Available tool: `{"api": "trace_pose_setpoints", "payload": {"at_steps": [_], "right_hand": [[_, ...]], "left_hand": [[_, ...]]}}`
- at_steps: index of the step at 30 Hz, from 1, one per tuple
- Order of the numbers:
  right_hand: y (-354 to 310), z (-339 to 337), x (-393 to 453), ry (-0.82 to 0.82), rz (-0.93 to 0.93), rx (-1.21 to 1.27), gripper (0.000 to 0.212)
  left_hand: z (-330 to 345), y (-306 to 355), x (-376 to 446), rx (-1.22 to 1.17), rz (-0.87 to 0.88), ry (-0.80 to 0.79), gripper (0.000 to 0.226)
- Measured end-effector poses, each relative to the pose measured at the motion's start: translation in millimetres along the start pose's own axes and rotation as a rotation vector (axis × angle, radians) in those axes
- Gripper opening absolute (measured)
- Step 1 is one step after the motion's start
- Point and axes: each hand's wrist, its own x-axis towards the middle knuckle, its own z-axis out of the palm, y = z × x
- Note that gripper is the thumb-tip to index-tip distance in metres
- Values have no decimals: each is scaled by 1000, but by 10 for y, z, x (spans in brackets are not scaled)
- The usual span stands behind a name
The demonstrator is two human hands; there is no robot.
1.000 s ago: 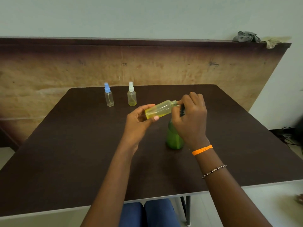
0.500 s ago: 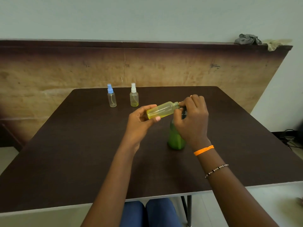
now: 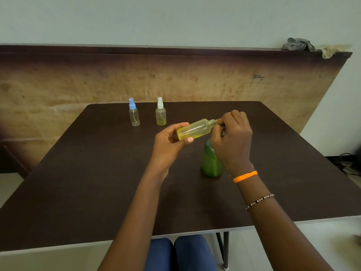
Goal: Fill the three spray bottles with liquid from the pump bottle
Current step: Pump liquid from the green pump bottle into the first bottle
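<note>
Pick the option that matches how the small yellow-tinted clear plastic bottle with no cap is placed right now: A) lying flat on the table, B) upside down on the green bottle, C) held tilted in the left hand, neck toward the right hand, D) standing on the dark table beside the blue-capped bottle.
C: the left hand grips the small yellow-tinted clear plastic bottle in the air, its open neck at the right hand.
</note>
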Motion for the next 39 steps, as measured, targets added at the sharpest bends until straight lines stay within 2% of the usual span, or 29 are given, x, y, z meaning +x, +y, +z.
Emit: {"api": "trace_pose_setpoints", "payload": {"at_steps": [8,14,18,25,30,34,39], "right_hand": [[71,116,-132,91,-34,-22,18],[19,74,-132,45,-32,-17,9],[-55,45,-13,0,-4,-29,11],[70,163,-167,89,-34,-16,9],[38,113,-126,48,-20,-3,8],[-20,43,-13,7,-16,1,12],[26,109,-50,79,-24,-16,19]], "left_hand": [[-15,-60,19,11,-7,3,41],[-18,-61,-1,13,-25,2,39],[-55,-9,-2,28,-13,0,38],[-45,-43,13,33,-30,-5,40],[-36,-28,-7,22,-23,-3,40],[-38,4,-10,18,-19,2,39],[-45,-2,0,20,-19,6,40]]}}
